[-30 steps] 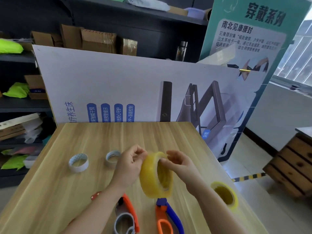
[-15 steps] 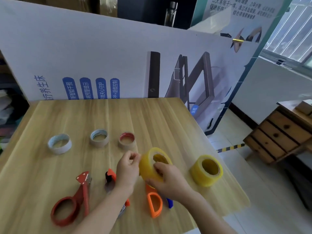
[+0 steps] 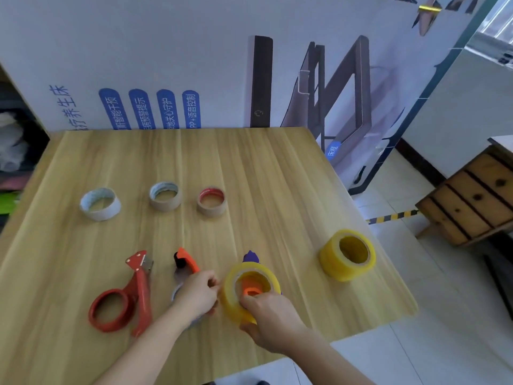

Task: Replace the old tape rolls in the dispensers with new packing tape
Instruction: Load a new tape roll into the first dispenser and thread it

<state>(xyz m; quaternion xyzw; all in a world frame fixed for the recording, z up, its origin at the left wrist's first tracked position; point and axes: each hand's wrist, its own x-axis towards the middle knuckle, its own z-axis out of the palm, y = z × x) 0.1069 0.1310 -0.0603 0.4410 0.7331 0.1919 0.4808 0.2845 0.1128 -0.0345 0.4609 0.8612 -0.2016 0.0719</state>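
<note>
Head view: wooden tabletop, printed board standing along its far edge.

Right hand grips the yellow roll at the near edge, thumb under the outer wall, fingers curled over the rim into the core. Roll sits tilted over the orange-purple dispenser; orange shows through the core, purple tip sticks out past the roll's far side. Cannot tell if the roll is seated on the hub.

Left hand just left of the roll, fingers pressed together in a pinch at its left rim. What they pinch is too blurred to tell, maybe the tape end. The hand covers the loop of the orange dispenser; its head points away from the person.

Red dispenser lies flat further left, loop empty, apart from both hands.

Second yellow roll lies on the tabletop to the right, near the right edge, well apart from the hands.

Three spent cores in a row mid-table: white core, grey core, red-lined core. All upright on their rims, apart from each other.

Wooden crate on the floor at right.
</note>
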